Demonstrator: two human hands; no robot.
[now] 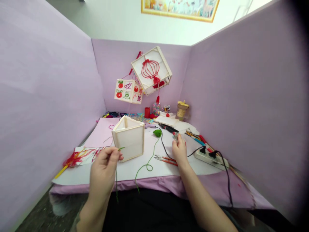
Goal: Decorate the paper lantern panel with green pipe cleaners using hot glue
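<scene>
My left hand pinches green yarn beside paper lantern box; right hand closes on small item, unidentifiable. Decorating step; next calls for steady placement.

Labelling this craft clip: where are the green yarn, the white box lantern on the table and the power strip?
green yarn point(147, 166): head view, loop lying on the table.
white box lantern point(129, 140): head view, front paper panel.
power strip point(209, 158): head view, white top face.

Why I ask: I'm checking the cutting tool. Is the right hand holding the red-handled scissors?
No, the red-handled scissors lie on the white sheet beside the right hand, which reaches to a small object farther back.
</scene>
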